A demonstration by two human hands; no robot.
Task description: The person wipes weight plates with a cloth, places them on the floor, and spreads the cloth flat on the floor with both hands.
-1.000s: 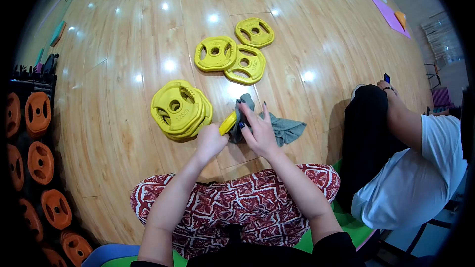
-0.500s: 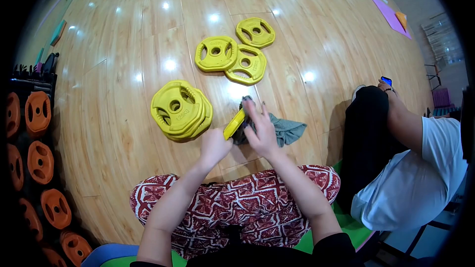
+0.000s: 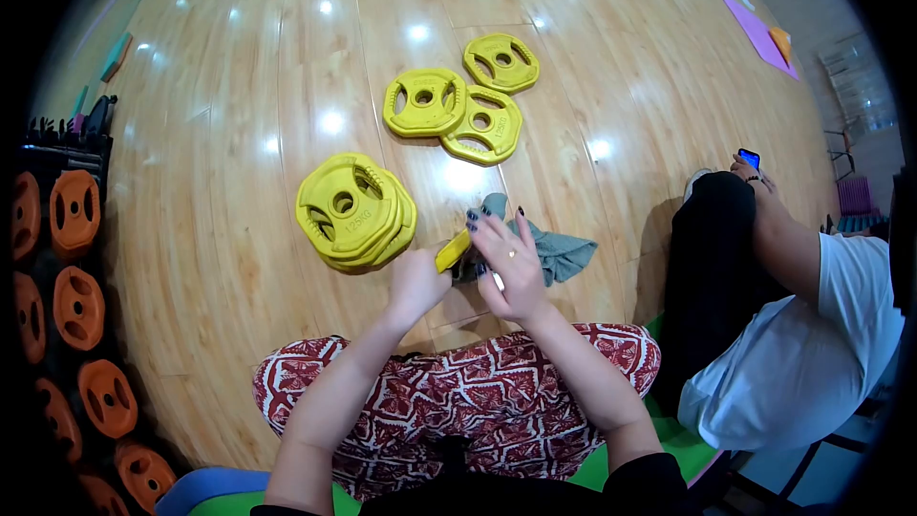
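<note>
above the shiny tan wooden floor (image 3: 573, 67), the left hand (image 3: 418, 285) grips a flat yellow weight plate (image 3: 454, 251) by its edge, tipped up between both hands. the right hand (image 3: 511, 272), fingers long and spread, lies over a soft grey cloth (image 3: 567, 254). a stack of flat yellow plates with holes (image 3: 334, 229) sits near on the left; wood runs wide to the right, up to a person's black trouser leg (image 3: 705, 277).

Top: black (image 3: 458, 499), with short sleeves (image 3: 648, 480) in the same plain black; forearms bare. Trousers: dark red cloth (image 3: 521, 392), printed all over with white zigzags and angular line figures. Right hand (image 3: 511, 272): nails (image 3: 472, 227) painted a dark, near-black shade; small gold-toned ring (image 3: 512, 253) on one finger. Left hand (image 3: 418, 285): fingertips hidden, nail colour unreadable.
</note>
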